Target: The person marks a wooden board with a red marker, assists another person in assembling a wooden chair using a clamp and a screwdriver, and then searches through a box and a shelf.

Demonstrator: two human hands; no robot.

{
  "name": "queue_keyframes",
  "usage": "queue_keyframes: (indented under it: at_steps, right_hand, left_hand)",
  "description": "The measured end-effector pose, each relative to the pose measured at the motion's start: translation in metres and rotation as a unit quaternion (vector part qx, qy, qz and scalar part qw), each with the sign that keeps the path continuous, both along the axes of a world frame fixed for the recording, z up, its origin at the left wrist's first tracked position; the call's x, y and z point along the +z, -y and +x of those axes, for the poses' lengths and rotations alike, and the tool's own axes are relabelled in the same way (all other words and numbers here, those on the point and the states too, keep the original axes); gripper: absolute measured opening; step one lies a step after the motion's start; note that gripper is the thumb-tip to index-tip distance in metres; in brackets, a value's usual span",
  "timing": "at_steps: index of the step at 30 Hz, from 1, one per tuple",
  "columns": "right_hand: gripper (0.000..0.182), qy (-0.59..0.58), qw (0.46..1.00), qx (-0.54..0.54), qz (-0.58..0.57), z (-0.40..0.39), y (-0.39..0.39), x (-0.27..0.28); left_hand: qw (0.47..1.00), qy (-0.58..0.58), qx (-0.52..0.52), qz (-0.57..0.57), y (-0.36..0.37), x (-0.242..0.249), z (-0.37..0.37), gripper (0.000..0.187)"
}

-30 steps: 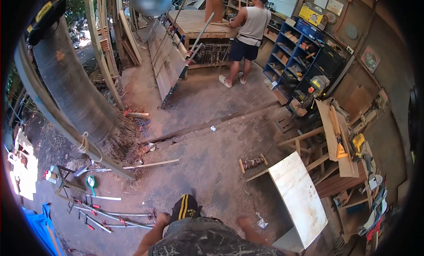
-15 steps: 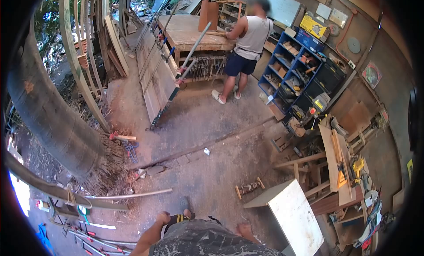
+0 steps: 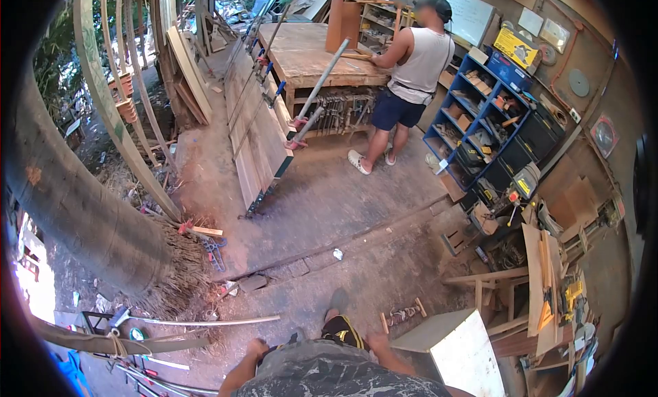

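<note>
My left hand (image 3: 258,347) hangs low beside my body, at the bottom of the view. My right hand (image 3: 376,341) hangs on the other side, near a white-topped box-shaped piece (image 3: 462,349). Both hands are seen from above and are small, so their fingers are mostly hidden. Nothing shows in either hand. Between them are my camouflage shirt (image 3: 329,369), the dark shorts with yellow marks (image 3: 346,332) and one foot on the floor. A small wooden-ended bundle (image 3: 403,315) lies on the floor ahead of my right hand.
A person (image 3: 411,68) stands at the wooden workbench (image 3: 322,57). Clamped boards (image 3: 257,136) lean before it. Blue shelves (image 3: 473,119) and timber pieces (image 3: 541,280) line the right. A tree trunk (image 3: 89,212) and a long pole (image 3: 205,321) are at left.
The view has shifted, so the workbench and shelves sit farther right and the floor things lower. My stride has changed, and my right hand has swung forward. The person remains at the workbench.
</note>
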State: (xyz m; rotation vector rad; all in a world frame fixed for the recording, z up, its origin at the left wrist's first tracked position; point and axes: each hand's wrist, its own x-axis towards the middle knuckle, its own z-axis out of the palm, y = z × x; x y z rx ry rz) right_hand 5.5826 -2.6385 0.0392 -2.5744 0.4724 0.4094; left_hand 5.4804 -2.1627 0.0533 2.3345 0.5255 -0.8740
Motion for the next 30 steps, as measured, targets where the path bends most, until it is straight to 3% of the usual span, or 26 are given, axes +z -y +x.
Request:
queue_keyframes:
  at_steps: [1, 2, 4, 5, 7, 9, 11, 12, 13, 15, 16, 17, 19, 22, 23, 25, 27, 29, 30]
  right_hand:
    - [0.052, -0.083, 0.996, 0.039, -0.005, 0.002, 0.004, 0.000]
    - [0.059, -0.164, 0.983, 0.077, -0.011, 0.005, 0.009, 0.002]
    - [0.060, -0.238, 0.967, 0.088, -0.025, 0.011, 0.025, -0.017]
    - [0.057, -0.262, 0.961, 0.083, -0.024, 0.024, 0.028, -0.016]
    - [0.050, -0.257, 0.963, 0.073, -0.022, 0.067, 0.030, -0.019]
    - [0.044, -0.228, 0.971, 0.074, -0.025, 0.118, 0.032, -0.027]
    - [0.038, -0.163, 0.980, 0.101, -0.050, 0.175, 0.042, -0.050]
    - [0.035, -0.107, 0.979, 0.151, -0.088, 0.208, 0.052, -0.071]
    - [0.033, -0.039, 0.966, 0.215, -0.138, 0.247, 0.064, -0.092]
    - [0.026, 0.037, 0.935, 0.341, -0.094, 0.341, 0.076, -0.051]
    - [0.031, 0.012, 0.994, 0.093, 0.055, 0.382, 0.070, -0.029]
    - [0.041, -0.013, 0.967, -0.161, 0.198, 0.413, 0.061, -0.006]
    - [0.054, 0.035, 0.942, -0.193, 0.273, 0.470, 0.084, -0.026]
    - [0.055, -0.010, 0.916, -0.221, 0.334, 0.515, 0.068, 0.092]
    - [0.054, 0.000, 0.914, -0.233, 0.331, 0.521, 0.072, 0.087]
    - [0.048, 0.029, 0.907, -0.267, 0.324, 0.528, 0.079, 0.075]
    - [0.043, -0.001, 0.954, -0.231, 0.193, 0.512, 0.072, 0.087]
    - [0.039, -0.153, 0.970, -0.158, 0.100, 0.492, 0.110, 0.006]
    - [0.042, -0.229, 0.953, -0.140, 0.139, 0.478, 0.121, -0.032]
  left_hand:
    - [0.999, -0.026, -0.044, 0.004, -0.008, -0.018, 0.001, 0.040]
    - [0.999, -0.027, -0.041, 0.005, -0.006, -0.006, 0.013, 0.040]
    - [0.975, -0.136, -0.138, 0.113, 0.001, 0.021, 0.030, 0.040]
    - [0.975, -0.137, -0.134, 0.114, -0.001, 0.017, 0.044, 0.040]
    - [0.933, -0.121, -0.306, 0.142, -0.007, -0.002, 0.062, 0.038]
    - [0.928, -0.104, -0.322, 0.153, -0.005, -0.029, 0.104, 0.038]
    - [0.921, -0.090, -0.340, 0.166, 0.003, -0.017, 0.161, 0.037]
    - [0.975, -0.053, -0.172, 0.128, 0.016, 0.003, 0.204, 0.036]
    - [0.996, -0.012, 0.000, 0.084, 0.029, 0.022, 0.247, 0.036]
    - [0.988, 0.053, 0.144, 0.006, 0.046, 0.023, 0.321, 0.036]
    - [0.986, 0.077, 0.146, 0.007, 0.056, 0.038, 0.357, 0.036]
    - [0.984, 0.102, 0.149, 0.008, 0.065, 0.061, 0.398, 0.036]
    - [0.973, 0.141, 0.183, -0.011, 0.079, 0.102, 0.461, 0.037]
    - [0.964, 0.186, 0.185, -0.040, 0.092, 0.115, 0.521, 0.037]
    - [0.963, 0.189, 0.187, -0.052, 0.098, 0.140, 0.535, 0.035]
    - [0.966, 0.186, 0.177, -0.042, 0.100, 0.114, 0.546, 0.034]
    - [0.963, 0.199, 0.180, -0.027, 0.104, 0.115, 0.559, 0.033]
    - [0.958, 0.202, 0.202, -0.037, 0.097, 0.099, 0.584, 0.033]
    - [0.951, 0.205, 0.227, -0.045, 0.094, 0.093, 0.597, 0.033]
